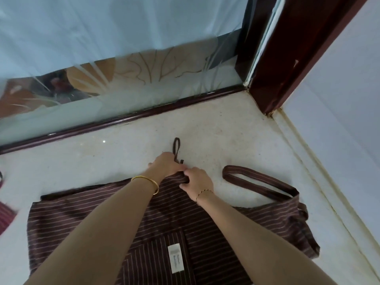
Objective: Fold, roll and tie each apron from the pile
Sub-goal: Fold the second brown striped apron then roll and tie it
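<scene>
Apron (216, 223), brown with thin pale stripes, lies spread on the pale stone floor (123, 157) in front of me, white label (175, 260) facing up. My left hand (164, 164) and right hand (196, 181) meet at its far edge, knuckles touching. Both have fingers curled round the bunched fabric there. A thin tie loop (176, 149) sticks out beyond my left hand. The wide neck strap (259, 179) lies flat to the right, apart from both hands.

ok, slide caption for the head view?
Both hands grip the striped apron's far edge by its tie on the floor.
</scene>
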`<act>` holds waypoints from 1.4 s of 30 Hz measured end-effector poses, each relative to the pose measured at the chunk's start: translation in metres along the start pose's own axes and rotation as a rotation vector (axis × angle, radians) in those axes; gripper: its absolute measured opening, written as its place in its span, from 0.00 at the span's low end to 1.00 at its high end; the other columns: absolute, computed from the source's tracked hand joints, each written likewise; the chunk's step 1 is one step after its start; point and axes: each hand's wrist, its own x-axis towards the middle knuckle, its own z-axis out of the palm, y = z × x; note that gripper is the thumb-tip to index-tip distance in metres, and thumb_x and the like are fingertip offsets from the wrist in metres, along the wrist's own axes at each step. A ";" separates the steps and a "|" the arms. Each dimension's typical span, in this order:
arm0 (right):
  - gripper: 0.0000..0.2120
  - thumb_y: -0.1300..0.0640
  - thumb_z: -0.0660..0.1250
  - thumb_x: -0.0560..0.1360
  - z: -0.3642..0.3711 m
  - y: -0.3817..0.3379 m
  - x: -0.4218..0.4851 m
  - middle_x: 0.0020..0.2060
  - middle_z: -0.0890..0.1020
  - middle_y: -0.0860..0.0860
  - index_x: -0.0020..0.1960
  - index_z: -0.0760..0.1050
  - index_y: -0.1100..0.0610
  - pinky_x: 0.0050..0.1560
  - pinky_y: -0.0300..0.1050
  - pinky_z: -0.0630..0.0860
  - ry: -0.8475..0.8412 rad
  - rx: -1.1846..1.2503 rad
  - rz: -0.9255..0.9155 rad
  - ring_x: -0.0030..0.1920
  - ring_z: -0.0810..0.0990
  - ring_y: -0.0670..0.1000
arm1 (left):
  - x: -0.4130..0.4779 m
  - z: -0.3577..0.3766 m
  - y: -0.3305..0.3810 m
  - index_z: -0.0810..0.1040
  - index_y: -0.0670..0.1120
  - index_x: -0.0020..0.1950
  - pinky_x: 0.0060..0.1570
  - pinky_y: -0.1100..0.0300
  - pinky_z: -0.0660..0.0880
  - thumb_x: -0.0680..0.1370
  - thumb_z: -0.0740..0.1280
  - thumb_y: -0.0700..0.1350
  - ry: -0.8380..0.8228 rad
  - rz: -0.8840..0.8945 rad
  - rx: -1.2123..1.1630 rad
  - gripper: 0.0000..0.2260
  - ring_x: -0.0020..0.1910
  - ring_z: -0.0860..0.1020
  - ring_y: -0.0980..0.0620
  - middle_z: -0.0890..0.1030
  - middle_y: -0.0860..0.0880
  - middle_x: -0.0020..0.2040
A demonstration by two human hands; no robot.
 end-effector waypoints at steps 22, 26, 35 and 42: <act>0.10 0.60 0.65 0.74 -0.022 0.014 -0.031 0.49 0.78 0.49 0.54 0.77 0.57 0.51 0.41 0.74 0.114 0.235 -0.112 0.49 0.75 0.47 | 0.000 -0.095 0.055 0.64 0.35 0.70 0.61 0.52 0.72 0.79 0.62 0.41 0.272 -0.136 -0.394 0.21 0.62 0.72 0.42 0.70 0.40 0.66; 0.21 0.61 0.65 0.74 -0.046 0.054 -0.051 0.62 0.71 0.54 0.66 0.67 0.55 0.58 0.48 0.71 0.458 -0.256 0.149 0.59 0.71 0.54 | -0.027 -0.047 0.053 0.61 0.39 0.70 0.63 0.50 0.67 0.76 0.63 0.40 0.562 -0.058 -0.034 0.23 0.65 0.65 0.41 0.62 0.40 0.68; 0.11 0.61 0.61 0.75 -0.074 0.128 -0.075 0.52 0.76 0.53 0.58 0.71 0.56 0.55 0.48 0.68 0.252 -0.529 0.454 0.57 0.71 0.55 | -0.081 0.086 0.056 0.68 0.45 0.61 0.51 0.52 0.75 0.74 0.70 0.49 -0.267 0.710 0.511 0.19 0.50 0.73 0.47 0.67 0.47 0.58; 0.08 0.60 0.56 0.78 -0.134 0.150 -0.100 0.43 0.76 0.55 0.55 0.67 0.61 0.36 0.48 0.68 0.704 0.204 0.563 0.40 0.76 0.57 | -0.079 0.092 0.066 0.69 0.41 0.61 0.52 0.51 0.75 0.78 0.66 0.42 -0.066 0.603 0.688 0.14 0.52 0.75 0.44 0.69 0.43 0.58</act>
